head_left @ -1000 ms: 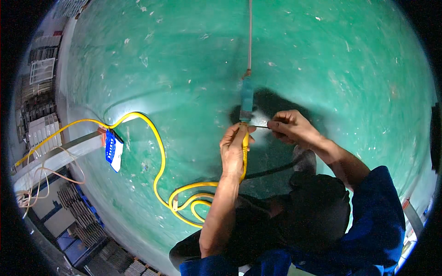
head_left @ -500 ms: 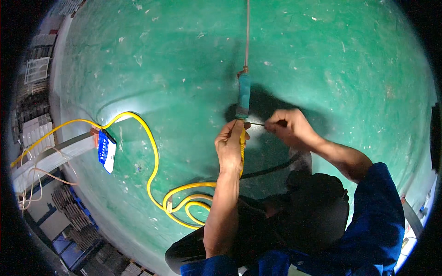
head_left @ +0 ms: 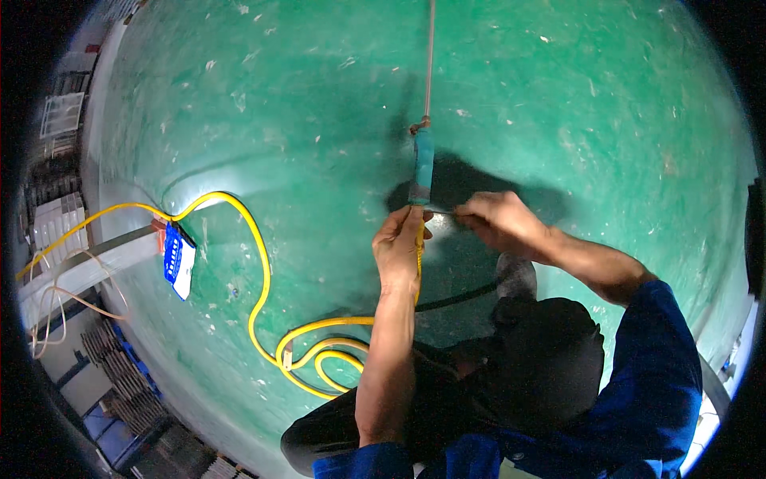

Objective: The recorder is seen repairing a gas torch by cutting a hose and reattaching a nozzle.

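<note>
My left hand [head_left: 396, 254] is closed around the end of a yellow hose [head_left: 262, 275], right where it meets the teal handle [head_left: 424, 164] of a long tool. From the handle's far end a thin metal tube [head_left: 431, 68] runs up past the top of the view. My right hand [head_left: 501, 222], fingers pinched, holds a thin dark rod [head_left: 441, 211] that points left at the joint between hose and handle. The rod's grip is hidden in my fingers, so its exact kind does not show. My left fingers cover most of the joint.
Loops of the hose lie on the green floor [head_left: 319, 160] left of my forearm. A blue and white packet [head_left: 179, 262] sits by the end of a grey beam [head_left: 96, 267], with thin pale tubing [head_left: 57, 291] beyond. Stacked goods [head_left: 116, 359] line the left edge.
My right hand has shifted slightly left, bringing the rod closer to the joint. The left hand keeps its hold on the hose. The whole view has shifted slightly.
</note>
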`<state>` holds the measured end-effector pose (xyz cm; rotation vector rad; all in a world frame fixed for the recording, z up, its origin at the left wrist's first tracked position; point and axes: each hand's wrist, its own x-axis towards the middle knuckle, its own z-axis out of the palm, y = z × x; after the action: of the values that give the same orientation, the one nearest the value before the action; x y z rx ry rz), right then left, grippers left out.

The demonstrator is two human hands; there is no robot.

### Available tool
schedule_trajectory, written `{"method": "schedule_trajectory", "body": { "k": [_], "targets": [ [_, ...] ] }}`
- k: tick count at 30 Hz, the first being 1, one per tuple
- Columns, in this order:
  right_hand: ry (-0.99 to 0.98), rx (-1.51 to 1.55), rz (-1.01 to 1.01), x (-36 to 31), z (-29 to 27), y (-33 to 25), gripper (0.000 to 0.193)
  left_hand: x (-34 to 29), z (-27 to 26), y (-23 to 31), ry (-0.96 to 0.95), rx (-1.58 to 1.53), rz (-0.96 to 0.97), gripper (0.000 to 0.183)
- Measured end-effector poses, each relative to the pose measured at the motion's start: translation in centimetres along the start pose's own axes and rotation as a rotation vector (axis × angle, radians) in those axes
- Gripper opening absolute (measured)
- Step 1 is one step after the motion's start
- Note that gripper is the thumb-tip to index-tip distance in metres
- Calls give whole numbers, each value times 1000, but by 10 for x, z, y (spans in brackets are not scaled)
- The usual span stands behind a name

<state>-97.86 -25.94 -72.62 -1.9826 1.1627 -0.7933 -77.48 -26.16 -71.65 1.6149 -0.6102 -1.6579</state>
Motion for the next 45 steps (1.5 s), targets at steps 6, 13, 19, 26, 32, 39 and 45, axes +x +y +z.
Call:
{"method": "schedule_trajectory", "body": {
  "k": [6, 13, 19, 26, 32, 39, 45],
  "targets": [
    [-328, 996, 900, 24, -12, 20, 16, 5, -8, 2, -10, 39, 4, 23],
    [-84, 123, 75, -2, -21, 7, 25, 16, -23, -5, -351, -396, -283, 27],
    [-178, -300, -34, -16, -26, 6, 36, 31, -25, -24, -472, -419, -443, 28],
    [-301, 661, 855, 5, -28, -7, 15, 27, -20, -17, -351, -239, -350, 29],
    [-265, 538, 719, 1, -29, 11, 17, 28, -13, -18, -345, -265, -328, 29],
    [-96, -248, -62, -17, -20, 20, 11, 24, -5, -19, -288, -149, -314, 29],
    [-237, 945, 1103, 0, -15, 14, 12, 19, -2, -8, -271, -191, -289, 28]
  ]
}}
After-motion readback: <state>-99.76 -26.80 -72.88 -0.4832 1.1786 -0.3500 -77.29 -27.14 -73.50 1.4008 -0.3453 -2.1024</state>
